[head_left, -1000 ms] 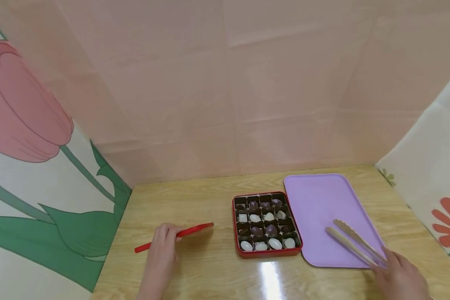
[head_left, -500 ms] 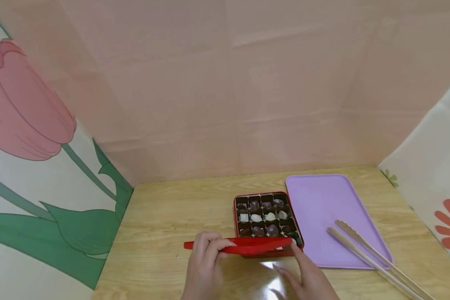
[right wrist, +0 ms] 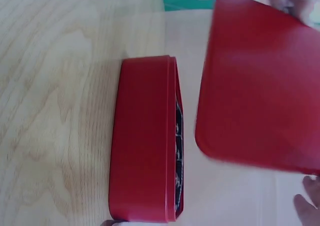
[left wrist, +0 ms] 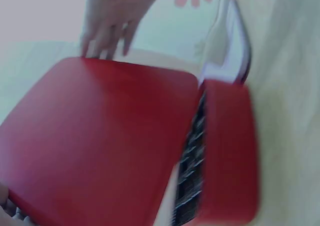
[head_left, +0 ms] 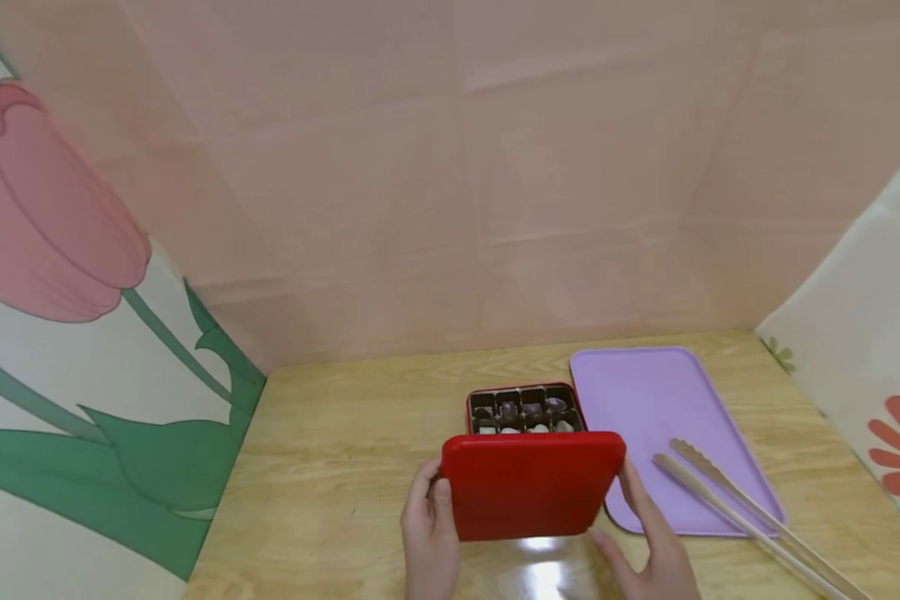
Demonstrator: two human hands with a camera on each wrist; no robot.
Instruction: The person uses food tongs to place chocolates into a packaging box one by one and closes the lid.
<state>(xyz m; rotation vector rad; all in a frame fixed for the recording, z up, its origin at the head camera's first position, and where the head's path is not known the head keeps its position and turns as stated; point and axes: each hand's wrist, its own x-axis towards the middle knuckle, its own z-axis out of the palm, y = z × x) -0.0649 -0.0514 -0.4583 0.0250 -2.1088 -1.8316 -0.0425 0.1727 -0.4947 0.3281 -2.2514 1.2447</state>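
In the head view, a red lid is held up tilted, its broad face toward me. My left hand grips its left edge, thumb on the face. At the right edge, my right hand holds it with fingers along the side and thumb by the lower corner. Behind the lid stands a red box of chocolates, dark and white pieces in black compartments, its front rows hidden. Both wrist views show a gap between the lid and the open box.
A purple tray lies right beside the box. Metal tongs rest across its front right corner, handles reaching over the wooden table. A pink sheet hangs behind, with flower-printed cloth at the sides.
The right hand has let go of the tongs and come left to the lid. The left hand has brought the lid right, in front of the box, and its face has turned toward me.
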